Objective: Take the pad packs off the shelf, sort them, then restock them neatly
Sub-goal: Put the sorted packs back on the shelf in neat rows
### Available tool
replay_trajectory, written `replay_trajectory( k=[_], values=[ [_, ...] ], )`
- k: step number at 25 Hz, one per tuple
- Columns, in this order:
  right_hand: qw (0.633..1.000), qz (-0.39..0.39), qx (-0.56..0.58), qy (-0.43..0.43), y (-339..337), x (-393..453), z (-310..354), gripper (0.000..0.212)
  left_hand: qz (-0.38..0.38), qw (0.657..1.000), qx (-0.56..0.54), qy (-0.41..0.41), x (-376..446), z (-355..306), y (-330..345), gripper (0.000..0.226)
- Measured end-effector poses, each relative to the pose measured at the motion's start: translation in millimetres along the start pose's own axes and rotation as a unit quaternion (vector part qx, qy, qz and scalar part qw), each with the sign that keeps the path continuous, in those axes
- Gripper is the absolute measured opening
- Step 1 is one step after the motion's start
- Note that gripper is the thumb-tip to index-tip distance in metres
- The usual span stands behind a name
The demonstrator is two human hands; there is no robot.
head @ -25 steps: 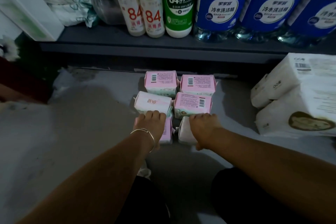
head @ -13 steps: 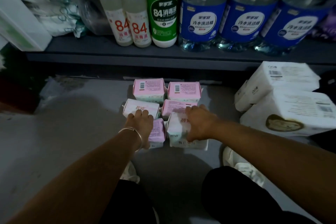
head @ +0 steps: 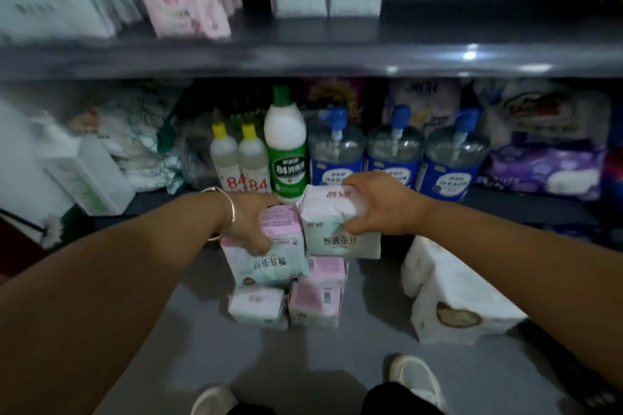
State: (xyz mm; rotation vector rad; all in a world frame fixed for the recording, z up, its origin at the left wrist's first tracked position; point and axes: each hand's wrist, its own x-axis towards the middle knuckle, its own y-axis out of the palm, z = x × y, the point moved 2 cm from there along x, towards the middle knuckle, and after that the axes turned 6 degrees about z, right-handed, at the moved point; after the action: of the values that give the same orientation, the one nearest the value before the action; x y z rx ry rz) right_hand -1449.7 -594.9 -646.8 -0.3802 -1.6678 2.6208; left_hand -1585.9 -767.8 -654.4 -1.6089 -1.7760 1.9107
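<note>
Upper shelf [head: 337, 57] is carrying blurred pad packs; lower shelf is holding three blue-label pump bottles [head: 392, 158], a green 84 disinfectant bottle [head: 286, 152] and two yellow-capped 84 bottles [head: 237, 162]. White tissue bundle [head: 451, 293] is lying on the floor at right. Left hand [head: 251, 222], bangle on wrist, is gripping a pink pad pack [head: 266, 246], fingers curled round it; right hand [head: 377, 204] is gripping a white pad pack [head: 332, 229] just beside it, both lifted above more pad packs on the floor [head: 286, 300].
</note>
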Motion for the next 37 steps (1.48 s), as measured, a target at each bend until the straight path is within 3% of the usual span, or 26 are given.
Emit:
replay_trajectory(
  k=[2,11,21,30,37],
  values=[
    [0.999,-0.037,0.009,-0.009,-43.6,-5.8,8.9,0.05,-0.025,1.0,-0.013,0.013,-17.7,-13.4,-39.0,0.048],
    [0.984,-0.162,0.063,-0.035,-197.7,-17.6,28.5,0.051,-0.164,0.983,0.023,0.073,-76.3,-60.5,-191.6,0.041],
    [0.963,-0.248,0.109,0.0,-290.5,26.3,-4.5,0.054,-0.21,0.973,0.038,0.086,-62.1,-71.0,-289.9,0.043],
    [0.976,-0.214,0.039,0.006,-317.6,131.9,-35.0,0.067,-0.229,0.969,0.008,0.09,-10.8,-55.1,-355.4,0.041],
    [0.986,-0.166,-0.011,0.035,-296.5,192.3,-66.1,0.062,-0.224,0.972,0.019,0.066,32.0,-42.5,-371.5,0.046]
  ],
)
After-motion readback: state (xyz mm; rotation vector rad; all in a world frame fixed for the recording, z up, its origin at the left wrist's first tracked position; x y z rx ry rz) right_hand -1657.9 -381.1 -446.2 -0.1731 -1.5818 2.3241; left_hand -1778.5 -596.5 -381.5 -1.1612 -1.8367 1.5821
